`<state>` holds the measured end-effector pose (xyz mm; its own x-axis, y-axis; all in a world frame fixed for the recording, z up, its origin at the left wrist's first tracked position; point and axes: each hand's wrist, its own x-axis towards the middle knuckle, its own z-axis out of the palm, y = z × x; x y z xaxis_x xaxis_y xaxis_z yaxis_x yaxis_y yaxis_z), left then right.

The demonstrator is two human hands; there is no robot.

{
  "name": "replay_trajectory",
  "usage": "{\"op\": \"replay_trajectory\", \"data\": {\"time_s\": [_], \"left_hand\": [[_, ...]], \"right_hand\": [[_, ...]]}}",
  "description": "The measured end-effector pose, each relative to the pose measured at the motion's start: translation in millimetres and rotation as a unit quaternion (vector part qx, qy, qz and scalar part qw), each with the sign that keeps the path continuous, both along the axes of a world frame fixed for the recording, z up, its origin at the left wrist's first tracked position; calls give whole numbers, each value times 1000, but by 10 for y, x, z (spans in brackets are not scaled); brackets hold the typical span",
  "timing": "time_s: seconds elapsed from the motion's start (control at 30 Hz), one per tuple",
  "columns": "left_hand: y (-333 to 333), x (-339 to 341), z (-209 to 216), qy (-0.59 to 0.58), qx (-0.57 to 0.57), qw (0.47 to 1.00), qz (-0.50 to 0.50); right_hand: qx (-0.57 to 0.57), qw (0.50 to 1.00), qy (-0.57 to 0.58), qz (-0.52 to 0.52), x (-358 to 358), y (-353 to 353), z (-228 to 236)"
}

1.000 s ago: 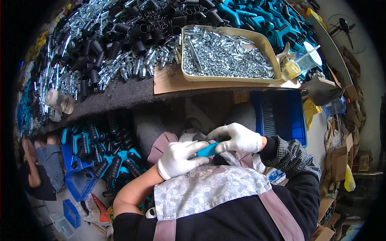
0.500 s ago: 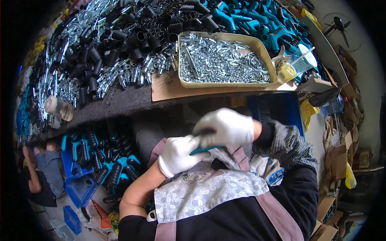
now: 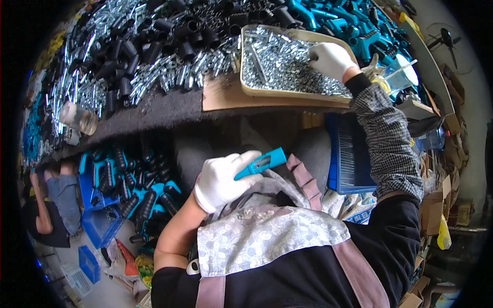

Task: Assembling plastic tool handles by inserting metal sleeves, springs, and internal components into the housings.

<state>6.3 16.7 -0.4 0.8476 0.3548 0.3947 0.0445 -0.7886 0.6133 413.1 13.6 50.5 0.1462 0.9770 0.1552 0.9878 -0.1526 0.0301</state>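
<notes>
On the bench [image 3: 149, 111], parts [image 3: 280, 64] were held in a tray [image 3: 287, 94], flanked by tubes [image 3: 185, 50] left, a cup [image 3: 401, 75] right.

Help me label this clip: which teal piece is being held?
The teal tube gripped by the left hand; the other teal pieces lie heaped on the bench or piled below it.

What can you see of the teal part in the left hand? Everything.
The teal part is smooth and tube-like, apparently plastic, with a long dark opening in its visible side. It sits near the picture's centre, tilted, its free end toward the upper right. The gloved left hand grips its other end, which the fingers hide; nothing else visibly touches it.
</notes>
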Motion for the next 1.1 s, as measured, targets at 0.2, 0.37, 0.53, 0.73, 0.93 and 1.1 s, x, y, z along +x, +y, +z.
{"op": "replay_trajectory", "data": {"time_s": [0.2,0.37,0.53,0.73,0.93,1.1], "left_hand": [[59,-88,-37,2,21,999,32],[45,-80,-40,16,28,999,33],[24,-59,-21,33,3,999,39],[17,-52,-128,62,23,997,36],[-80,-53,-130,70,16,997,10],[-111,-84,-8,82,34,996,-3]], "right_hand": [[108,968,194,116,-653,-377,275],[18,905,308,293,-1774,-709,140],[41,894,235,379,-1986,-693,-128],[-67,967,32,245,-2422,-888,-80],[-243,902,308,182,-1977,-652,-44],[-417,758,484,134,-1865,-664,-382]]}}
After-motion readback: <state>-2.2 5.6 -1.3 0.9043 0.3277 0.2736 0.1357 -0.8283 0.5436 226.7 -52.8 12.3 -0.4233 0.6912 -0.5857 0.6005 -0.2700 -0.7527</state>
